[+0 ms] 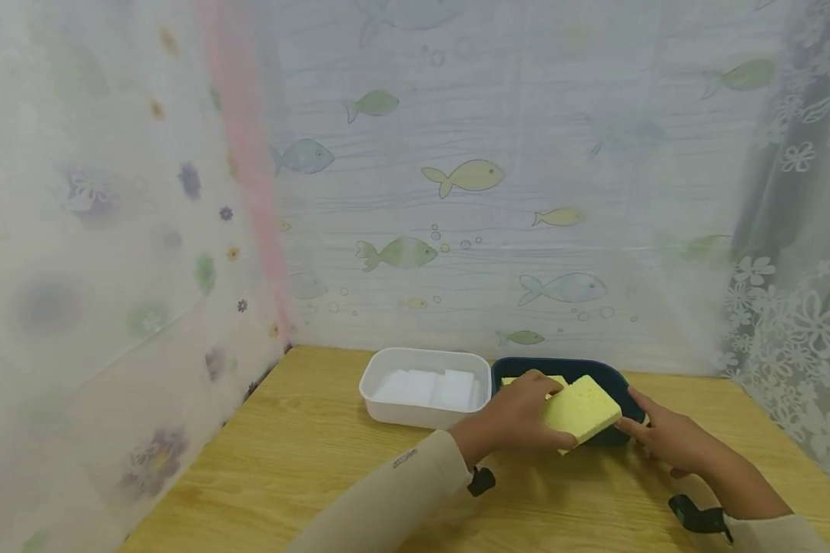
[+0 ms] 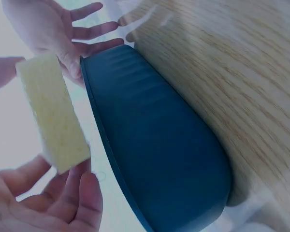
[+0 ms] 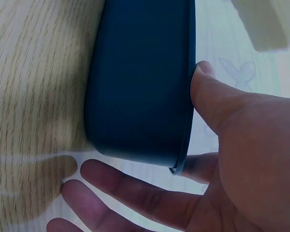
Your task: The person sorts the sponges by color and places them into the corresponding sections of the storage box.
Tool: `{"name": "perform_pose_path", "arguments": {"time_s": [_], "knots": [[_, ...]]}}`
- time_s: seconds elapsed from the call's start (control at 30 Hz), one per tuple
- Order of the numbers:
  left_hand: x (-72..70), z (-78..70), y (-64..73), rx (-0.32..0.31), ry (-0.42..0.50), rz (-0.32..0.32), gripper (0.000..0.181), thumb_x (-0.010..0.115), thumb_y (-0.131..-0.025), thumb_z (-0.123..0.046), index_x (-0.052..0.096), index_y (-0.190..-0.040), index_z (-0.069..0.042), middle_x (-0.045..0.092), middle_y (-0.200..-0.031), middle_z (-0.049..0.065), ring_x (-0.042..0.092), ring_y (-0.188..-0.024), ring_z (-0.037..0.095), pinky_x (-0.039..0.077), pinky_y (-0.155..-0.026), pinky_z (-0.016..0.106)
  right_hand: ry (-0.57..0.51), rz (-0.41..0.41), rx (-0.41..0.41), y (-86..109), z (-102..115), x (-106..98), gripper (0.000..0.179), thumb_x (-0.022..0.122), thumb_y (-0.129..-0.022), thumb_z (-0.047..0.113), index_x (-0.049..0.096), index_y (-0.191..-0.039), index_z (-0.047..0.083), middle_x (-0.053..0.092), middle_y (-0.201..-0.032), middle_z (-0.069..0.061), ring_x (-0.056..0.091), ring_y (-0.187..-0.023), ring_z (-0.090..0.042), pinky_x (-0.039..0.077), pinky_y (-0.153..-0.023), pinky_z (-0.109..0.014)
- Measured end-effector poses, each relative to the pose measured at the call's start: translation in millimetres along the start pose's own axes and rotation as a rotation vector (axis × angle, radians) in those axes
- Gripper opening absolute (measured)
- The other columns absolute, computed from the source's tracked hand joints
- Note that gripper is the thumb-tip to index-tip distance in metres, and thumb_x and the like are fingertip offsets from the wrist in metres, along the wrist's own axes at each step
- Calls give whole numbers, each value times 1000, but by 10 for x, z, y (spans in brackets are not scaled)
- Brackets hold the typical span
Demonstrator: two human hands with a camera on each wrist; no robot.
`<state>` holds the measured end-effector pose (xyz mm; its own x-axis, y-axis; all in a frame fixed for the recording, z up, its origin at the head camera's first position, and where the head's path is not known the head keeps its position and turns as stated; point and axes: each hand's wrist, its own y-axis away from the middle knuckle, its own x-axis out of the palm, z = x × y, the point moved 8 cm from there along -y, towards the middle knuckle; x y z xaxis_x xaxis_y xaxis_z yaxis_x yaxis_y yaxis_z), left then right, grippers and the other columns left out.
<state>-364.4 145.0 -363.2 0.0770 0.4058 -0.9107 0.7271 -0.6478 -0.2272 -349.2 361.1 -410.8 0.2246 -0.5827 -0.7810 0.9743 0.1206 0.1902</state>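
My left hand (image 1: pixel 515 415) grips a thick yellow sponge (image 1: pixel 584 409) between thumb and fingers, holding it tilted above the dark blue bin (image 1: pixel 605 439). In the left wrist view the sponge (image 2: pixel 55 113) is apart from the bin's wall (image 2: pixel 154 145). At least one more yellow sponge (image 1: pixel 560 379) lies inside the bin, partly hidden by the left hand. My right hand (image 1: pixel 681 439) holds the bin's right end. In the right wrist view its thumb (image 3: pixel 205 92) is at the rim, one finger goes behind the corner, and the other fingers spread below.
A white bin (image 1: pixel 415 416) with several white blocks (image 1: pixel 423 386) in it stands directly left of the dark blue bin. Both are on a wood-grain table (image 1: pixel 283 461), near its back edge. Behind hangs a fish-print curtain (image 1: pixel 470 177); a flowered one (image 1: pixel 111 269) hangs on the left.
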Motion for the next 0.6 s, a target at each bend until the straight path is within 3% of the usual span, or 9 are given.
{"name": "perform_pose_path", "arguments": {"time_s": [0.13, 0.37, 0.47, 0.6], "knots": [[-31, 107, -90, -117, 239, -81, 71, 88, -77, -54, 61, -133, -21, 67, -117, -13, 56, -87, -4, 50, -72, 17, -7, 12, 2, -10, -2, 2, 104, 51, -104, 61, -8, -163, -1, 62, -120, -32, 71, -91, -33, 59, -57, -45], [-57, 311, -220, -277, 661, -273, 30, 94, -78, -27, 70, -97, -23, 66, -90, -14, 61, -80, 0, 54, -70, 22, -10, 19, 25, -36, -4, -2, 106, 52, -102, 63, -7, -164, 0, 61, -122, -32, 71, -91, -31, 59, -59, -46], [-79, 360, -254, -317, 758, -341, 25, 93, -78, -25, 72, -92, -23, 68, -86, -13, 63, -76, 3, 55, -66, 25, -6, 23, 18, -34, -2, 0, 105, 52, -103, 62, -8, -164, 1, 63, -117, -27, 70, -89, -28, 58, -58, -46], [-44, 393, -322, -363, 841, -363, 22, 91, -82, -23, 73, -93, -20, 68, -86, -10, 66, -72, 7, 59, -68, 31, -5, 21, 10, -25, -3, -2, 103, 51, -103, 60, -8, -164, 1, 63, -115, -23, 70, -88, -27, 58, -57, -45]]}}
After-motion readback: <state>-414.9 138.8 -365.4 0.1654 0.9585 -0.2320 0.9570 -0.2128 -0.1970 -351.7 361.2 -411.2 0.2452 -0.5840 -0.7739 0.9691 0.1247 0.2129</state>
